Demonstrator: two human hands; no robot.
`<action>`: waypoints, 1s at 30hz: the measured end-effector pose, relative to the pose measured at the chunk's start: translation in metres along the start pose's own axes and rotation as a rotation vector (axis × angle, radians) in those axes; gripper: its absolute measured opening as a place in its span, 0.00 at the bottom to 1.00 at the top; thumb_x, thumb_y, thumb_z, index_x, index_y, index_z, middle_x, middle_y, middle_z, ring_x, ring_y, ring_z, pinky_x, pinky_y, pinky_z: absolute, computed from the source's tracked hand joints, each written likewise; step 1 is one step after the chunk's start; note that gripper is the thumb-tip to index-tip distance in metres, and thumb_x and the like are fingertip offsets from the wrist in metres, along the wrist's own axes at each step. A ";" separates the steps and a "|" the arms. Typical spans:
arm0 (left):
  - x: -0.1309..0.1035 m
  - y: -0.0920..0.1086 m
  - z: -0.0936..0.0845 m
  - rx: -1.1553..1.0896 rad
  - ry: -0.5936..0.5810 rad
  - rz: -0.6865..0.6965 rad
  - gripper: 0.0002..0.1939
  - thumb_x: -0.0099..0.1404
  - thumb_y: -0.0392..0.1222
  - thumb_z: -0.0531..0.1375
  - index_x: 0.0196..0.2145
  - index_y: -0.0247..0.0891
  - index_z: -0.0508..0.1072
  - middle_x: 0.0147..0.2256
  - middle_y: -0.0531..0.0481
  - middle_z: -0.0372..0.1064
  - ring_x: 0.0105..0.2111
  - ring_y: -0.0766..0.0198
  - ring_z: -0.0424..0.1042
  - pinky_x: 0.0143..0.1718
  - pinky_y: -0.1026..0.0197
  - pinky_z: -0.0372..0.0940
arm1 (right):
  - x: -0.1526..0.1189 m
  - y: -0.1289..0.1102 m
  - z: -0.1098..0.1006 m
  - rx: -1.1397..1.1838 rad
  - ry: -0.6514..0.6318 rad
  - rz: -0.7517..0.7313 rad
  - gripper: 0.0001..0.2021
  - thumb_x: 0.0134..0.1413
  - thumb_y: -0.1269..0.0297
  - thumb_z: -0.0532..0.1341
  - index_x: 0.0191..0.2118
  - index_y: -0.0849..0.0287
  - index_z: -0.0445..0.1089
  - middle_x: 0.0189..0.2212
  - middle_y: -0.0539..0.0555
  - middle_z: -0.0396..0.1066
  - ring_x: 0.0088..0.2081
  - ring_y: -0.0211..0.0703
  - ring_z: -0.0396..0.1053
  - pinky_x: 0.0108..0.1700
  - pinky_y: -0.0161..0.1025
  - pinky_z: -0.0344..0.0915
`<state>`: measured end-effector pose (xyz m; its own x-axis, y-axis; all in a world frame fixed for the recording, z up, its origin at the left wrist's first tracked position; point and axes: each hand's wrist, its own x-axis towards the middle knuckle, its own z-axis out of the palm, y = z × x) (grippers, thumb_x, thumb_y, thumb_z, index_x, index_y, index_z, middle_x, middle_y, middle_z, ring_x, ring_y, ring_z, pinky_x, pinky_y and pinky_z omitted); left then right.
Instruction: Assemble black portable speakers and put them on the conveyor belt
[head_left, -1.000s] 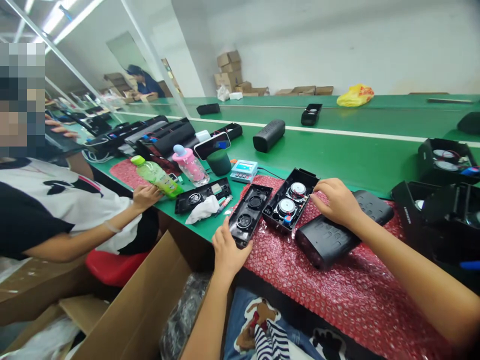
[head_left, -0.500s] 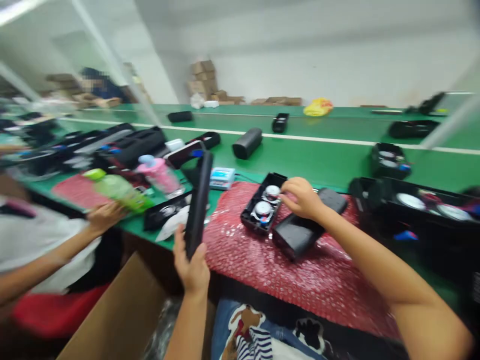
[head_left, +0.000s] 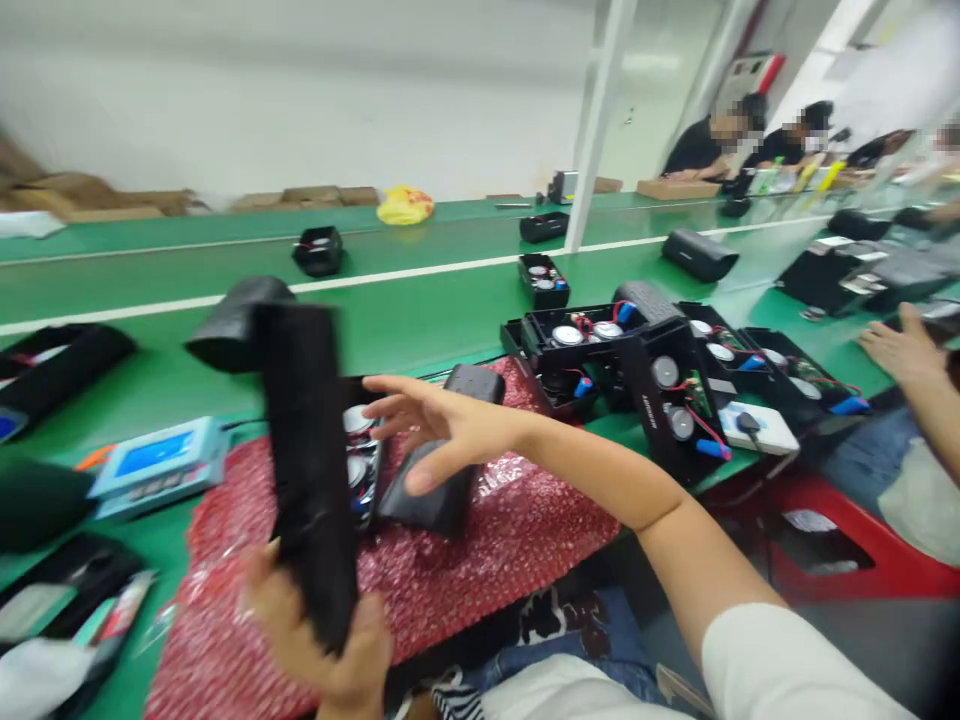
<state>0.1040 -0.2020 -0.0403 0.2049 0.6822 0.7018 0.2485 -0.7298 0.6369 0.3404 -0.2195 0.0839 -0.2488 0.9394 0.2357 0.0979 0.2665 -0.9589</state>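
Panel [head_left: 304, 450]: clasped near-upright in left hand [head_left: 322, 640], above wrap [head_left: 217, 620] | right hand [head_left: 465, 430]: spread, grasping nothing, near case [head_left: 373, 480] | risk: could swing loose on one-handed hold, perhaps strike exposed drivers [head_left: 355, 420]

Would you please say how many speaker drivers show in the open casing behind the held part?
2: one driver at the far end of the casing, another driver nearer the wearer; the black part in the left hand may hide more.
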 end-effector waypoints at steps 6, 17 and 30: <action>0.029 0.025 0.035 0.116 -0.129 0.008 0.60 0.51 0.53 0.66 0.67 0.45 0.29 0.63 0.35 0.40 0.64 0.39 0.45 0.60 0.33 0.50 | 0.040 -0.027 -0.012 -0.019 -0.227 -0.149 0.40 0.38 0.47 0.71 0.56 0.60 0.60 0.46 0.57 0.68 0.48 0.48 0.68 0.51 0.45 0.66; 0.009 -0.040 0.013 0.277 0.056 -0.406 0.61 0.45 0.56 0.70 0.64 0.39 0.35 0.62 0.30 0.42 0.65 0.38 0.44 0.62 0.34 0.46 | 0.156 -0.020 -0.015 -1.249 -0.547 -0.334 0.43 0.37 0.71 0.69 0.62 0.59 0.53 0.55 0.64 0.61 0.56 0.60 0.59 0.56 0.55 0.61; -0.002 -0.051 0.017 0.184 0.143 -0.316 0.67 0.38 0.56 0.74 0.63 0.43 0.33 0.58 0.31 0.48 0.58 0.42 0.59 0.56 0.37 0.59 | 0.142 0.052 0.026 -1.563 -0.922 -0.348 0.43 0.40 0.76 0.64 0.64 0.61 0.49 0.60 0.69 0.56 0.60 0.65 0.54 0.48 0.55 0.65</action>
<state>0.1070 -0.1652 -0.0801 -0.0395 0.8497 0.5258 0.4466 -0.4557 0.7700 0.2847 -0.0776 0.0638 -0.7816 0.5471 -0.2996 0.4944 0.8362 0.2373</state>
